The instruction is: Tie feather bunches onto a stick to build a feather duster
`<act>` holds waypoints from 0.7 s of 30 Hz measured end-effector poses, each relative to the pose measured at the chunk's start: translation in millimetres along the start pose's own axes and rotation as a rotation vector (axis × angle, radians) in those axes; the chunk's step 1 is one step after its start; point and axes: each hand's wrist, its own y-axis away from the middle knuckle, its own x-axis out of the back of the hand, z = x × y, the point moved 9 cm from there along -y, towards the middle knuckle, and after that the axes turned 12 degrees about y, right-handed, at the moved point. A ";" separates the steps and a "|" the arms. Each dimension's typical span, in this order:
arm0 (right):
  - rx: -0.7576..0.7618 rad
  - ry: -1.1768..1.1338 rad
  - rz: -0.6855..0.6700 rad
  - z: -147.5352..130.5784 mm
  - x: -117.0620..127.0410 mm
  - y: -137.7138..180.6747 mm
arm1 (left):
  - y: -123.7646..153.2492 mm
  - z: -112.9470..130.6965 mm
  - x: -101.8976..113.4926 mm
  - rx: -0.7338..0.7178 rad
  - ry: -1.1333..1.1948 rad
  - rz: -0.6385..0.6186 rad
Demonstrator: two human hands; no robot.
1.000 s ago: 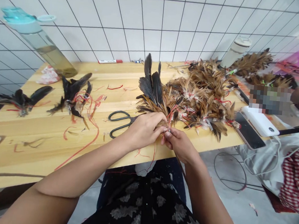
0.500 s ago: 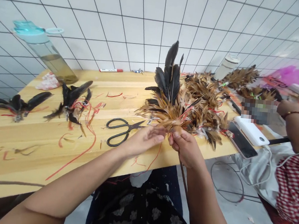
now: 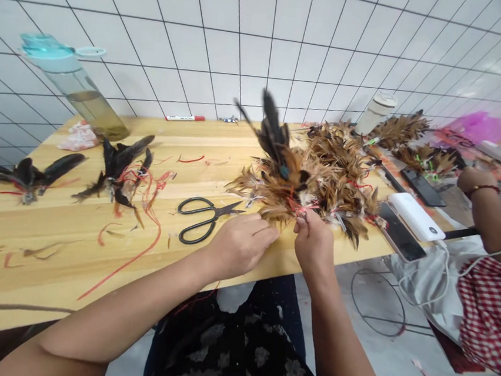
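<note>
My right hand [image 3: 313, 244] is closed around the base of a feather bundle [image 3: 279, 167] of brown and black feathers bound with red thread [image 3: 302, 206]. The bundle tilts up and to the left above the wooden table [image 3: 71, 247]. My left hand [image 3: 240, 243] sits just left of the bundle's base with its fingers curled, pinching something too small to make out. Black scissors [image 3: 206, 214] lie on the table left of my left hand.
A heap of brown feather bundles [image 3: 345, 167] lies behind. Black feather bundles [image 3: 119, 166] and loose red thread [image 3: 143, 242] lie left, by a water bottle [image 3: 72, 85]. A phone [image 3: 398, 238] and white power bank [image 3: 416, 216] lie right, near another person's arm [image 3: 491, 214].
The bundle has tipped from upright to leaning left. My right hand has risen slightly with it, and my left hand has closed its fingers beside the base.
</note>
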 end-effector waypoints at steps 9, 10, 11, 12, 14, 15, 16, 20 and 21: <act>0.216 0.546 -0.166 -12.8 -19.2 12.4 | -18.4 -5.5 47.4 -0.153 -0.217 -0.044; 0.258 0.553 -0.204 -15.5 -21.7 14.6 | -21.6 -8.0 51.5 -0.145 -0.220 -0.055; 0.310 0.546 -0.248 -19.2 -24.6 17.5 | -25.2 -12.7 55.2 -0.123 -0.218 -0.069; 0.364 0.525 -0.295 -23.2 -27.2 21.1 | -28.9 -19.9 58.6 -0.086 -0.205 -0.081; 0.455 0.456 -0.378 -30.9 -29.5 29.2 | -35.4 -40.2 65.0 0.015 -0.138 -0.098; 0.486 0.417 -0.409 -34.2 -28.8 33.2 | -37.5 -51.4 67.6 0.060 -0.089 -0.102; 0.512 0.380 -0.434 -37.2 -26.9 37.1 | -38.8 -62.0 69.4 0.096 -0.035 -0.107; 0.606 0.255 -0.480 -51.7 -11.0 53.1 | -34.9 -88.4 64.4 0.138 0.166 -0.134; 0.632 0.224 -0.482 -56.4 -5.4 57.0 | -32.0 -90.8 59.7 0.140 0.213 -0.141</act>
